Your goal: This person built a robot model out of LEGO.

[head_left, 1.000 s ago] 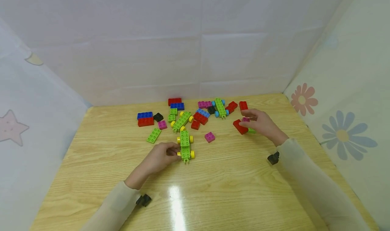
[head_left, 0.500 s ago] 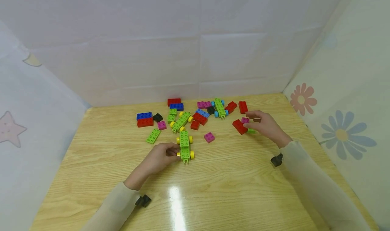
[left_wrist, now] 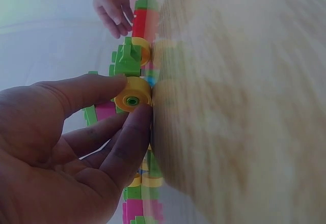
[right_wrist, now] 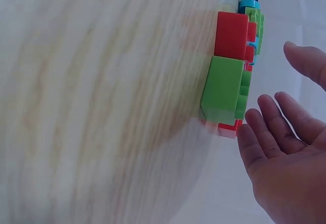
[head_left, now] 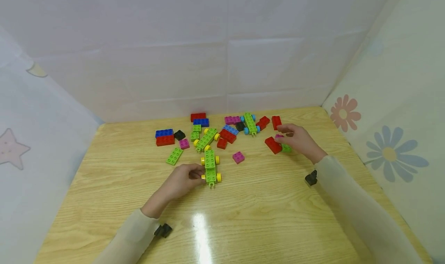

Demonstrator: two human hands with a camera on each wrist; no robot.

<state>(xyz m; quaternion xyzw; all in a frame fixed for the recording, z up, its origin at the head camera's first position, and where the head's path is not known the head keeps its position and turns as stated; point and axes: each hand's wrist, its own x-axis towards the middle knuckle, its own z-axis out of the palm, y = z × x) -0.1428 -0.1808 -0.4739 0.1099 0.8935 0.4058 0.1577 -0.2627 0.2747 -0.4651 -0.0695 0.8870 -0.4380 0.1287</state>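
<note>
My left hand (head_left: 183, 180) holds a green toy car base with yellow wheels (head_left: 210, 164) from its left side. In the left wrist view, thumb and fingers pinch a yellow wheel (left_wrist: 133, 94) close over the table. A green block with studs sits on the far half of this base. My right hand (head_left: 299, 141) hovers with fingers apart over a small group at the right. There, a red brick (head_left: 273, 145) lies beside a green brick (head_left: 286, 148), and the fingers partly cover a pink brick. The right wrist view shows the green brick (right_wrist: 224, 89) below the fingertips, with nothing gripped.
A second yellow-wheeled base (head_left: 207, 139) lies just beyond the held one. Farther back is a blue-wheeled base (head_left: 249, 123). Loose red, blue, pink, green and black bricks lie around them, including a pink brick (head_left: 238, 157) and a flat green brick (head_left: 174, 155).
My right hand has drawn back slightly to the right and returned over the bricks, leaving more of the green brick showing. The left hand and its car base have stayed put.
</note>
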